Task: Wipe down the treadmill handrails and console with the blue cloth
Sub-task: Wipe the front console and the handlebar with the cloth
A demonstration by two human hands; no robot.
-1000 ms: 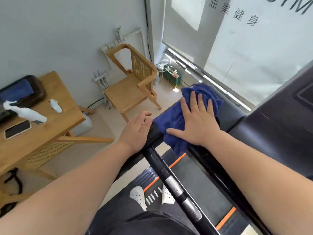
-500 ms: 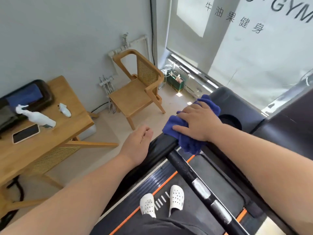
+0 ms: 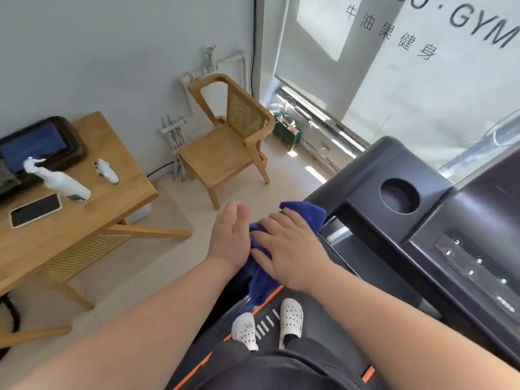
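One blue cloth [image 3: 306, 215] has slid nearer under the flat right hand [image 3: 292, 249]; left hand [image 3: 230, 237] seemingly relaxed alongside.

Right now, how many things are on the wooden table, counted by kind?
Tray: 1
Folded blue cloth, in the tray: 1
Spray bottle: 1
Phone: 1
Small white thing: 1
Total: 5, not counting a grey-green thing cut off at the left edge.

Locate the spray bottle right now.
Head view, far left: the spray bottle sits on the wooden table, between the dark tray behind it and the phone nearer the camera.
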